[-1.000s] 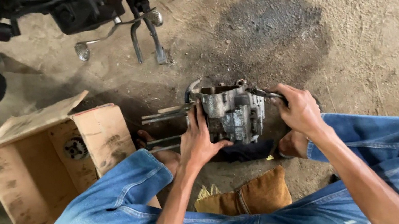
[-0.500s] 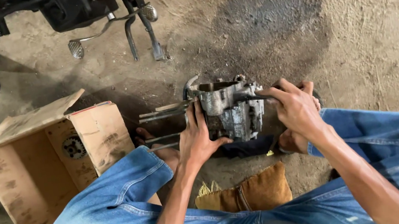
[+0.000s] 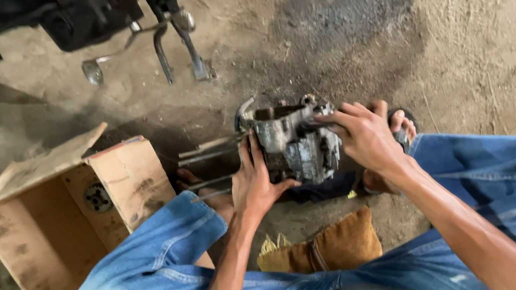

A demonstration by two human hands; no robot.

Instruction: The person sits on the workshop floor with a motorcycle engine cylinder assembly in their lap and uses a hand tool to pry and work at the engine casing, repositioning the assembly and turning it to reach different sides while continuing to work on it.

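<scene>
Beside engine case [image 3: 294, 140] (both hands gripping): cardboard box [image 3: 72, 211].

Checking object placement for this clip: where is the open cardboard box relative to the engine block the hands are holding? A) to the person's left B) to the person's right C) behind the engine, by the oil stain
A: the cardboard box sits beside the left knee, left of the engine block.

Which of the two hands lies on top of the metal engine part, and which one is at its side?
The right hand lies over the top of the grey engine part. The left hand presses against its near left side, fingers pointing upward.
</scene>
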